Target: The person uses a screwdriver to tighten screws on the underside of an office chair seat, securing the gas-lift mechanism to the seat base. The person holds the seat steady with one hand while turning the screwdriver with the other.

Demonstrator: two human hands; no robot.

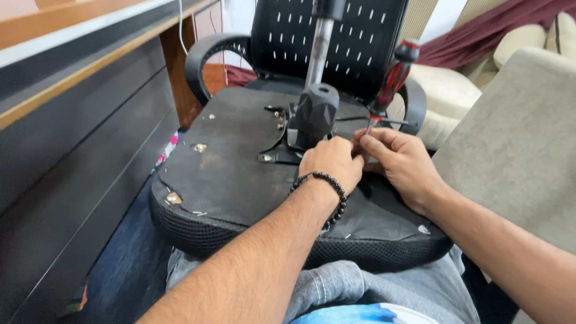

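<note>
An office chair lies overturned across my lap, the black underside of its seat (234, 168) facing up. A metal gas cylinder (318, 48) rises from a black mechanism housing (315, 114) at the seat's middle. My left hand (332, 163), with a black bead bracelet on the wrist, rests fingers curled at the base of the housing. My right hand (403, 165) sits beside it and pinches the shaft of a red and black screwdriver (391, 78), which stands upright, its tip hidden behind my fingers.
A dark cabinet with a wooden top (66, 120) runs along the left. The chair's perforated backrest (336, 36) and armrests (201, 60) lie beyond the seat. A beige sofa (516, 132) stands at the right. Loose screws and metal inserts (200, 147) dot the seat underside.
</note>
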